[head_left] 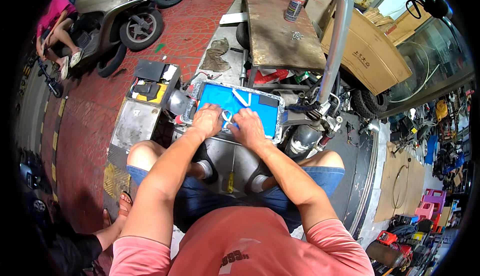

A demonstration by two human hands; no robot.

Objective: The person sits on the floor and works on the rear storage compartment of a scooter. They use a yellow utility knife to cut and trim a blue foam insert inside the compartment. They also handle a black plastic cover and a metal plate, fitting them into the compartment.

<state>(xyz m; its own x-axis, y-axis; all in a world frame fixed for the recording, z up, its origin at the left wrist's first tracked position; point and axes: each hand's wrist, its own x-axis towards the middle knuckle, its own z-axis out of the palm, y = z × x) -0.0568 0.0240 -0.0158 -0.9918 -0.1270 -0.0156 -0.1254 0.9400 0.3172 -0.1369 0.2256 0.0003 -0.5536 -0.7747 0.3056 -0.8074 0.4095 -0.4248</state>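
Both hands on blue pack (252, 107): left hand (207, 120) pressing flat; right hand (248, 127) pinching white strap (229, 118) between them.

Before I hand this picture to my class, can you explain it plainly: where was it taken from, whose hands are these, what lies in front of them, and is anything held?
There is one picture, taken by a wide camera worn on a person's head and looking down, so straight edges bend near the rim. The two bare arms rising from the bottom belong to that person, who sits with knees apart. The left hand and right hand rest on a blue pack in a silvery frame and work at white wires on it; how firm each grip is cannot be told. A yellow-handled screwdriver lies on the floor between the feet. Beyond stand a rusty table with a spray can, and a parked scooter.
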